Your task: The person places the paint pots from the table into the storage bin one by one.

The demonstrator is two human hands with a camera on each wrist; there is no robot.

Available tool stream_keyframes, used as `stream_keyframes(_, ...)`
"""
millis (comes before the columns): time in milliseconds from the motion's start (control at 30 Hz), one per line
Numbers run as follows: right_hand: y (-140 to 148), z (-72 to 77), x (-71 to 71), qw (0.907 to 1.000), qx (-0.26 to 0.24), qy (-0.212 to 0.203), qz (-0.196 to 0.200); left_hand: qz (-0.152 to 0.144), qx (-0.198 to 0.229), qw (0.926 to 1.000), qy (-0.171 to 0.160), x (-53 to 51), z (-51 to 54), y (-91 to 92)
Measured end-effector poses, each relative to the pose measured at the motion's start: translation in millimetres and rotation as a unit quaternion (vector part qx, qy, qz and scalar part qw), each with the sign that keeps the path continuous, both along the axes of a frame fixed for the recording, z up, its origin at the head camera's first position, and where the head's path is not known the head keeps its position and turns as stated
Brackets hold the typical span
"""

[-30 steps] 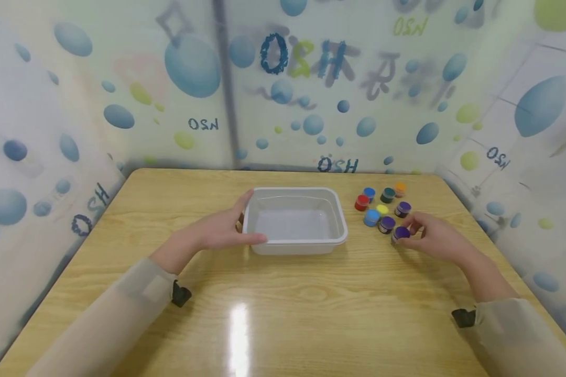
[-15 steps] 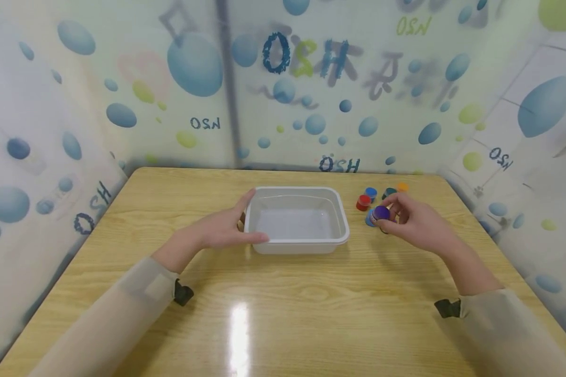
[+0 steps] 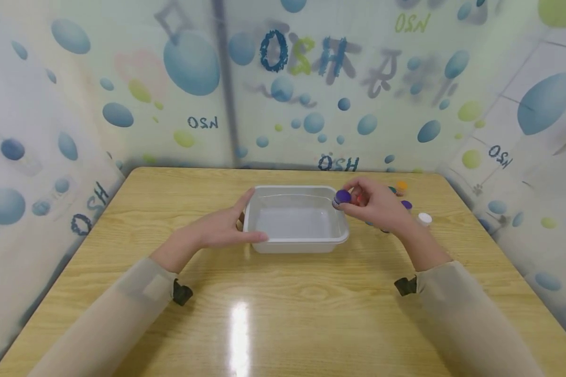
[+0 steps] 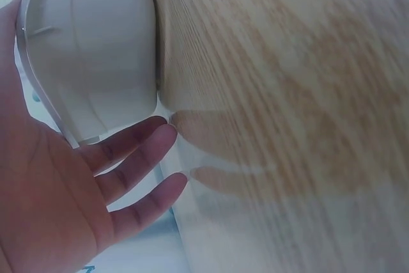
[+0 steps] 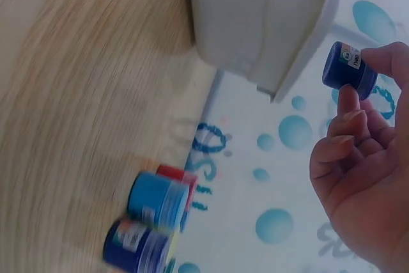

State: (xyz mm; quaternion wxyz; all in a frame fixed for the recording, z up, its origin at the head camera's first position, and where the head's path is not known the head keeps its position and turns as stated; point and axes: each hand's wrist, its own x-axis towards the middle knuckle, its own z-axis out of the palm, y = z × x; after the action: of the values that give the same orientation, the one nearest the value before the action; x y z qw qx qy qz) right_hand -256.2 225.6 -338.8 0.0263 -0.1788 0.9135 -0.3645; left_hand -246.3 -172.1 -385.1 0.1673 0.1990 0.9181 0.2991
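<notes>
In the head view, my left hand (image 3: pixel 221 228) holds the left end of a white plastic tub (image 3: pixel 294 246), its thumb over the near rim. The left wrist view shows that hand's fingers (image 4: pixel 137 164) beside the wall of the tub (image 4: pixel 96 49). My right hand (image 3: pixel 377 207) pinches a small purple-lidded paint jar (image 3: pixel 342 197) between thumb and fingertips, at the tub's right rim. A label shows on the jar (image 5: pixel 348 65) in the right wrist view, where it is held above the rim. The visible inside of the tub holds nothing.
Several paint jars stand on the wooden table (image 3: pixel 283 309) at the right, partly hidden by my right hand. An orange-lidded jar (image 3: pixel 401 187), a purple lid (image 3: pixel 406 204) and a white-topped one (image 3: pixel 424 219) show there. Patterned curtain walls (image 3: pixel 283 104) enclose the table.
My right hand has lifted the purple-lidded paint jar from the group and carried it left to the tub's right rim. The left hand and the tub have stayed put.
</notes>
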Motion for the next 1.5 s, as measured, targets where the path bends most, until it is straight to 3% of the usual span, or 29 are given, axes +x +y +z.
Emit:
stream_keyframes(500, -87.4, -20.3, -36.5, 0.9969, 0.027, -0.002, 0.074, 0.006, -0.013, 0.9999, -0.008, -3.0, -0.8, 1.9)
stream_keyframes(1033, -142.3, -27.1, -61.1, 0.9796, 0.075, -0.059, 0.177, -0.004, -0.015, 0.9999, 0.004, -3.6, -1.2, 1.0)
stream_keyframes(1500, -149.4, -47.5, -62.5, 0.9764, 0.078, -0.122, 0.16, -0.001, -0.003, 1.0, 0.005, -0.7, -2.6, 0.6)
